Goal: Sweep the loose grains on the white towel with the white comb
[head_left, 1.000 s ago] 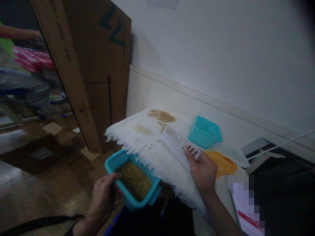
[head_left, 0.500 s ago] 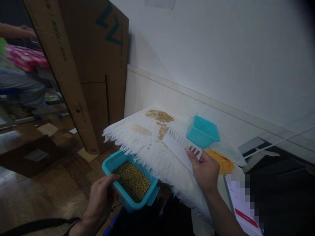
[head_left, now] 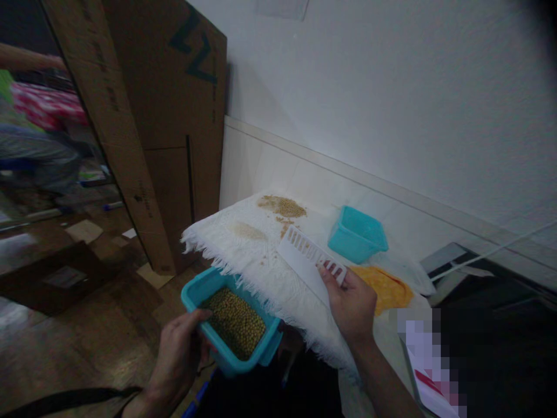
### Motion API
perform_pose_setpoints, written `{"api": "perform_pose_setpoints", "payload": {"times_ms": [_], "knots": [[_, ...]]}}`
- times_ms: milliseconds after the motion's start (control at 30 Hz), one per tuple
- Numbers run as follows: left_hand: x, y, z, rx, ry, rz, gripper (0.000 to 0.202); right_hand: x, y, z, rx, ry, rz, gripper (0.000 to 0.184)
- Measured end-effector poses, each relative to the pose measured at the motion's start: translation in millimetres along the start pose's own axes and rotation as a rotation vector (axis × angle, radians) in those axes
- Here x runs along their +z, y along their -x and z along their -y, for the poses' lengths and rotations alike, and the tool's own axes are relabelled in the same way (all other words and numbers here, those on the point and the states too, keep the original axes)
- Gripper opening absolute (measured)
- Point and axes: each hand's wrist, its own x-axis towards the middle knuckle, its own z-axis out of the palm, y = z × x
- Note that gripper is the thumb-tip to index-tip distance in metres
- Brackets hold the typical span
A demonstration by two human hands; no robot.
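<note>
My left hand [head_left: 180,342] grips the near-left rim of a teal plastic bin [head_left: 230,367], held just below the table's fringed edge. Soybeans [head_left: 237,319] fill its lower part. In my right hand [head_left: 350,302] is a white slotted plastic strip [head_left: 300,264], its slots along the far side, held low over a white fringed cloth [head_left: 270,290]. Beyond the strip's far end, a few loose beans [head_left: 285,222] lie on the cloth. A larger pile of beans [head_left: 287,206] is farther back, and a pale grain patch [head_left: 248,230] lies to its left.
A second teal bin [head_left: 357,235] stands at the back right, near an orange cloth [head_left: 383,287]. A tall cardboard box [head_left: 174,116] rises on the left. Behind it, a person's arm [head_left: 30,60] shows. White wall [head_left: 391,87] borders the table's back.
My right hand and the slotted strip have moved left and a little nearer the fringe, covering some of the scattered beans. The bin in my left hand stays in place.
</note>
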Motion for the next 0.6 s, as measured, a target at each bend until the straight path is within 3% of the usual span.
{"api": "perform_pose_setpoints", "payload": {"times_ms": [600], "knots": [[-0.1,-1,0,-0.001,-0.005,-0.007,0.039,18,1,9,-0.074,0.005,0.045,0.040]]}}
